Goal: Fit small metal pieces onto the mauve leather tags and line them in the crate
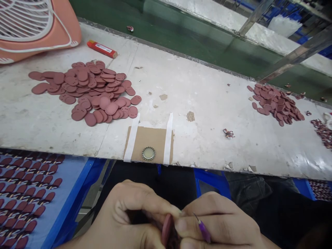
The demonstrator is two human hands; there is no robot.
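Note:
Low in the head view my two hands come together in front of the table edge. My left hand (pixel 132 211) is closed, pinching a small maroon oval piece (pixel 166 229) on its edge between thumb and fingers. Pressed against its far side, my right hand (pixel 220 221) is closed too, with a purple-handled tool with a thin metal tip (pixel 204 231) lodged between its fingers. The tip points up and left, apart from the piece. Fingers hide most of what lies behind the oval. Just beyond the hands, a bottle cap (pixel 148 153) lies on a taped cardboard square (pixel 149 136).
A large pile of maroon ovals (pixel 90 90) covers the table's left side; a smaller pile (pixel 277 103) is at right. An orange fan (pixel 70 24) and red box cutter (pixel 102 49) stand behind. Strapped pieces fill a blue tray (pixel 75 180). A green conveyor belt (pixel 166 34) runs behind.

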